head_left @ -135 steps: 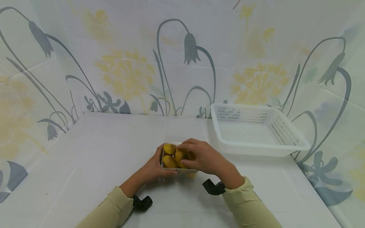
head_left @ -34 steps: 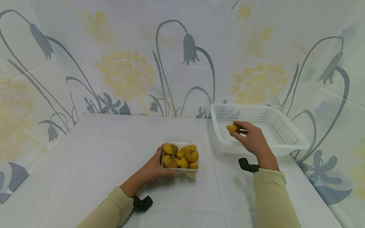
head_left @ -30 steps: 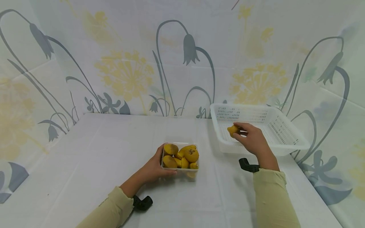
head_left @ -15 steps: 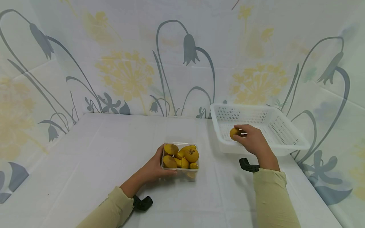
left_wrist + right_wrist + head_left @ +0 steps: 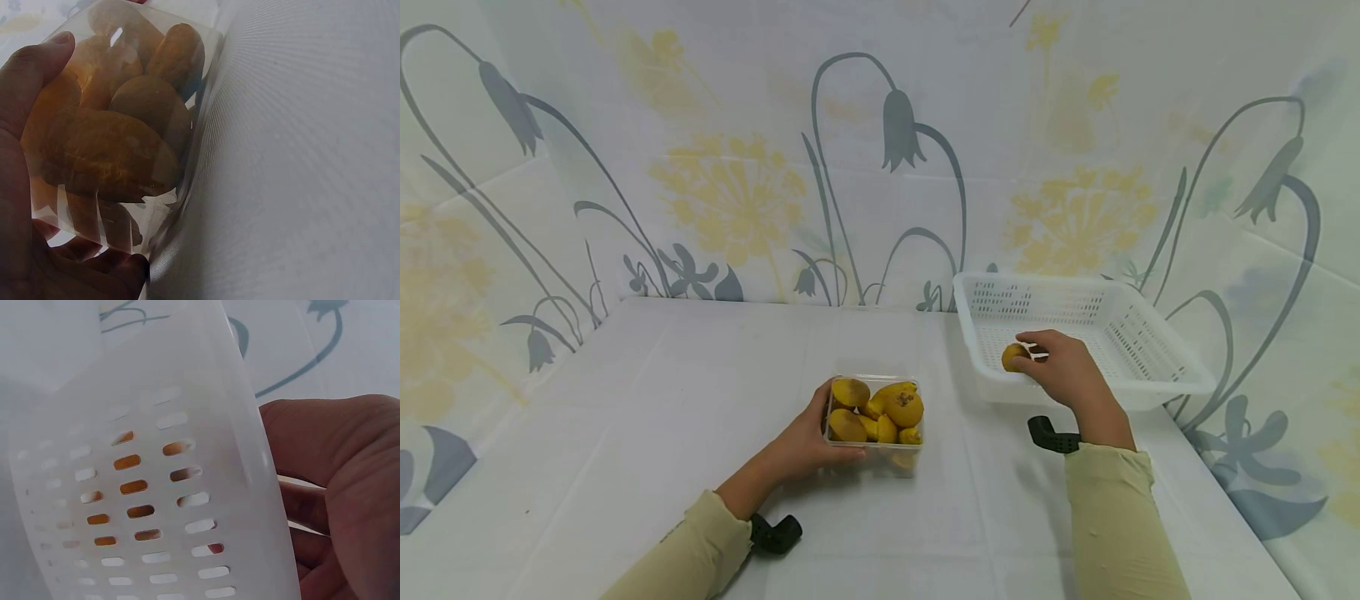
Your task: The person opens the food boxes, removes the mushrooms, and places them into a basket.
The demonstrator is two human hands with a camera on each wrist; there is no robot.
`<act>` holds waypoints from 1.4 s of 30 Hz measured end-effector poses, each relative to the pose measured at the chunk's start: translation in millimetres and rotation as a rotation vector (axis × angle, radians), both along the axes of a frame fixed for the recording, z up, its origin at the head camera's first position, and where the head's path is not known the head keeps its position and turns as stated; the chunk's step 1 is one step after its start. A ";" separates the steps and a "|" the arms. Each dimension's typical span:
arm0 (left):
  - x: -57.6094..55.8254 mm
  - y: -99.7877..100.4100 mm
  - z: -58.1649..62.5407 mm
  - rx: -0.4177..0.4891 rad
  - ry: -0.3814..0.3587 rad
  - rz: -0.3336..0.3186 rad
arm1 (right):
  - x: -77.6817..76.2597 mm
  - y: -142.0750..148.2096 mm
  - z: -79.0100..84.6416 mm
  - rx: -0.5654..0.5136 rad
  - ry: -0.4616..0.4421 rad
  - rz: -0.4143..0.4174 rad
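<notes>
My left hand (image 5: 811,433) grips the left side of a clear plastic box (image 5: 874,447) on the table, thumb along its near side. Inside lie several yellow lemons (image 5: 847,426), some with brown marks; the left wrist view shows lemons (image 5: 106,153) through the clear wall. Over the near left part of a white perforated basket (image 5: 1165,387), my right hand (image 5: 1060,365) holds one lemon (image 5: 1012,356) low inside, thumb and fingers at its right side. In the right wrist view, the basket wall (image 5: 206,381) hides most of that lemon, orange through the slots.
A white cloth covers the table (image 5: 700,375). Behind it rises a flower-printed backdrop (image 5: 737,125). The basket stands at the back right, its rim close to my right wrist. Black devices (image 5: 775,534) sit at both wrists.
Earlier my right hand was at the clear box; it has since carried a lemon to the basket and lowered it slightly, turning it. My left hand stays on the box.
</notes>
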State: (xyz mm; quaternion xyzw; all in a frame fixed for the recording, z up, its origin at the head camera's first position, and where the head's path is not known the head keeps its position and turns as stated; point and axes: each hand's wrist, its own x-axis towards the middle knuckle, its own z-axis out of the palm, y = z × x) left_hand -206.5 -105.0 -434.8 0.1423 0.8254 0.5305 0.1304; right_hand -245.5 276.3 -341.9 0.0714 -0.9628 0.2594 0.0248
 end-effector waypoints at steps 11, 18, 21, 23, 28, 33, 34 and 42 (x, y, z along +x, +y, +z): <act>0.8 0.2 2.1 -0.017 -0.003 0.004 | -0.3 -1.4 0.7 0.045 0.001 -0.004; 1.0 0.2 2.8 -0.011 -0.006 0.002 | 0.3 -4.1 3.1 0.025 0.028 0.003; 1.1 0.2 2.4 -0.014 -0.007 0.003 | 0.8 -7.4 4.8 0.021 0.029 0.005; 1.4 0.2 2.3 -0.015 -0.009 0.004 | 1.6 -10.4 6.3 0.018 0.036 0.014; 1.6 0.4 1.7 -0.011 -0.005 0.004 | 4.2 -18.4 9.6 0.023 0.070 0.047; 1.9 1.0 1.9 -0.019 -0.002 0.007 | 5.1 -25.9 11.4 0.038 0.098 0.069; 2.0 1.1 2.1 -0.020 -0.002 0.009 | 5.3 -27.5 11.6 0.039 0.104 0.076; 2.6 1.0 3.0 -0.016 -0.003 0.009 | 8.7 -43.3 14.2 0.045 0.149 0.122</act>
